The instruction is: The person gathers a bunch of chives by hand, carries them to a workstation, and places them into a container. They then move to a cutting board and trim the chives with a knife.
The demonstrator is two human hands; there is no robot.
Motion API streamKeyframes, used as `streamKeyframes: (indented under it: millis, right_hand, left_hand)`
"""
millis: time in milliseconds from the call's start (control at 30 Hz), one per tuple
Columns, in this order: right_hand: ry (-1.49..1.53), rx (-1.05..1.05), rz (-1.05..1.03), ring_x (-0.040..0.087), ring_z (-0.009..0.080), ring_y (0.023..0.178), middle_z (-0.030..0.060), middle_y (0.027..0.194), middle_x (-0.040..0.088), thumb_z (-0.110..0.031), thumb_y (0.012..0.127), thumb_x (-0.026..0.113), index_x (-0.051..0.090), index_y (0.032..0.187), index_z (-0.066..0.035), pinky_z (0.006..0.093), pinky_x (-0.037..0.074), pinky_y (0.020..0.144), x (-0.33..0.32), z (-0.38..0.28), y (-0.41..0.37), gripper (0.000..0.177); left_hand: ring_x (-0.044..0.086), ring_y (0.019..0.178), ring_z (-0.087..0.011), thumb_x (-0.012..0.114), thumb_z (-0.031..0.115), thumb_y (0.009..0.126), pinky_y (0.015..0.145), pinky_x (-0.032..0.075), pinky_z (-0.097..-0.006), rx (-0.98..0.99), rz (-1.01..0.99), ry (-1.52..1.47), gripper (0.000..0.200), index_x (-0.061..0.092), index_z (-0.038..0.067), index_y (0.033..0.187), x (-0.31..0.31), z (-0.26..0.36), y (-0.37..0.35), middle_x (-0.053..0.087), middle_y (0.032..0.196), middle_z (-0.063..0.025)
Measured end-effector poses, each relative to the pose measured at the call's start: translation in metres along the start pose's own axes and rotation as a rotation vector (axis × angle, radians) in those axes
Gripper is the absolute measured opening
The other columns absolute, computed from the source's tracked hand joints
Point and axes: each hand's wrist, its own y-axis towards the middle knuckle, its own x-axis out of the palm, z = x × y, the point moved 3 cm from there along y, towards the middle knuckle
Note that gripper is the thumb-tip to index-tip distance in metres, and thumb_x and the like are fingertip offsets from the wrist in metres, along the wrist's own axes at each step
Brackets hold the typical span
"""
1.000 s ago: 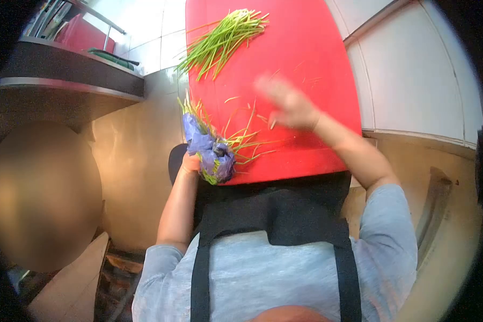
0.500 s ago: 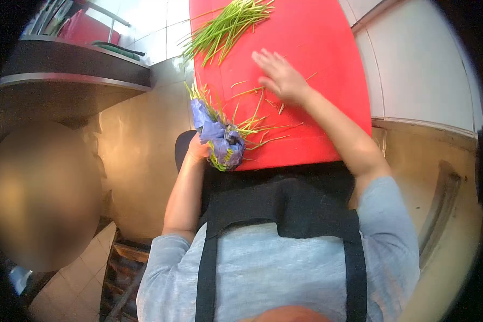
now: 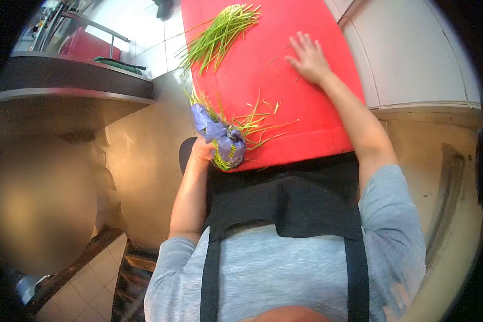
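- Red plastic, the cutting board, fills most of my view; its near edge meets the apron, and its left edge runs along the steel bench.
- I see the left hand closed around a purple bag of green stalks at the board's near-left corner.
- The right hand lies flat with fingers spread, far right.
- A stalk pile lies far left, with loose strands beside the bag and bare red between.
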Motion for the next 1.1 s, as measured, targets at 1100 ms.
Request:
streamKeyframes:
  millis: [1100]
  right_hand:
    - [1.038, 0.187, -0.084, 0.064, 0.0328, 0.09, 0.0218, 0.09, 0.064, -0.005, 0.073, 0.056, 0.067, 0.088, -0.001, 0.0403, 0.049, 0.074, -0.062, -0.187, -0.062, 0.019]
  left_hand:
    - [0.061, 0.092, -0.0226, 0.067, 0.0, 0.062, 0.086, 0.047, -0.0363, -0.139, 0.04, 0.441, 0.051, 0.055, 0.002, 0.111, 0.07, 0.053, 0.017, 0.063, 0.101, -0.0073]
